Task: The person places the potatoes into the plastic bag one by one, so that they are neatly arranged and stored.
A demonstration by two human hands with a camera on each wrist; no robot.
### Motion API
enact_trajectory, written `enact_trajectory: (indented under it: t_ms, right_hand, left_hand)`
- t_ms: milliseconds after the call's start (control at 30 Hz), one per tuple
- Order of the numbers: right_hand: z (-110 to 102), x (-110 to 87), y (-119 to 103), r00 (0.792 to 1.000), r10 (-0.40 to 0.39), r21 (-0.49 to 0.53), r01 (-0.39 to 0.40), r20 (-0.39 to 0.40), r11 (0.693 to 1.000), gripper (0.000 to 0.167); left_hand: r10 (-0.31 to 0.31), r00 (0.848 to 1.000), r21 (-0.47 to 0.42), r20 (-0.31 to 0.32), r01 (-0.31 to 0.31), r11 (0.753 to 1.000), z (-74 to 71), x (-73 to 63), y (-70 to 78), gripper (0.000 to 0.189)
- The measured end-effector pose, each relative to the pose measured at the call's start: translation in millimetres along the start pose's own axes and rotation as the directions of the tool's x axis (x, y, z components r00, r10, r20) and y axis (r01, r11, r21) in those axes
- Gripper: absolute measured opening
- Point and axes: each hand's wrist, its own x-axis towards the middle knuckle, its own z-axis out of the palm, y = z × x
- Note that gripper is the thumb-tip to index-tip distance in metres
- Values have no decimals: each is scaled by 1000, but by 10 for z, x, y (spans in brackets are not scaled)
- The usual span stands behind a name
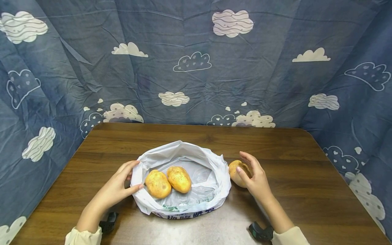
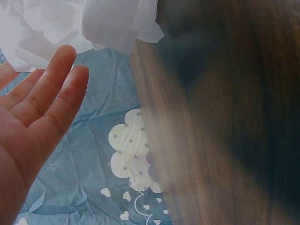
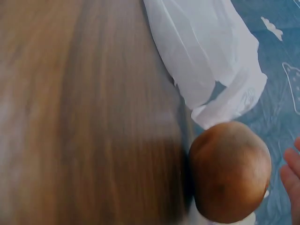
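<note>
A white plastic bag (image 1: 180,148) stands on the table with its mouth spread wide. Two potatoes (image 1: 158,184) lie side by side inside it, toward the left. My left hand (image 1: 114,185) is at the bag's left rim, thumb and fingers spread; in the left wrist view its fairly straight fingers (image 2: 44,101) touch or nearly touch the plastic. Another potato (image 1: 235,172) rests on the table just right of the bag. Around its right side my right hand (image 1: 257,180) is spread, partly covering it in the head view. The right wrist view shows a gap between this potato (image 3: 229,173) and the fingers (image 3: 291,164).
The brown wooden table (image 1: 306,190) extends on both sides of the bag. Behind it and at both sides hangs a blue cloth (image 1: 190,30) printed with clouds. Each wrist wears a black device (image 1: 260,232).
</note>
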Motion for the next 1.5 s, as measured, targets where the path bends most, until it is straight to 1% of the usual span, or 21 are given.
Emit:
enact_trajectory:
  t_ms: [133,267,367,500,600,733,833,1100,1167,1367,1500]
  right_hand:
    - [-54,-54,88,999,29,-36,-28,14,999,46]
    - [-83,-161,306,994,103,-51,-101,34,994,47]
    - [-100,-249,477,987,146,-44,-144,59,989,47]
    - [-125,-321,570,976,194,21,-197,100,980,46]
    - [-135,-355,610,961,246,62,-256,128,965,45]
    - [-144,-377,646,935,309,85,-327,171,941,47]
    - [-147,-381,658,918,340,106,-366,203,925,48]
    - [-169,-384,664,877,390,158,-443,281,883,52]
    - [-175,-386,670,874,391,158,-446,287,881,53]
    - [-168,-381,701,880,392,145,-440,268,886,54]
    - [-168,-387,709,879,402,152,-447,257,881,54]
  left_hand:
    - [0,1000,-3,0,0,1000,-1,-1,3,68]
    - [0,1000,-3,2,0,1000,0,-2,2,68]
    - [5,1000,0,3,-5,1000,1,-4,0,67]
    - [6,1000,3,1,-6,1000,1,-2,-1,67]
    - [5,1000,5,1,-5,1000,2,1,-1,67]
    - [11,1000,5,0,-11,1000,3,4,-2,67]
    - [13,1000,7,-3,-13,1000,4,6,-8,67]
    - [10,1000,9,-4,-10,1000,1,2,-14,68]
    - [11,1000,8,-2,-11,1000,-1,1,-11,67]
    - [3,1000,8,0,-3,1000,-8,-1,-9,68]
    - [2,1000,5,3,-2,1000,-4,-1,-12,68]
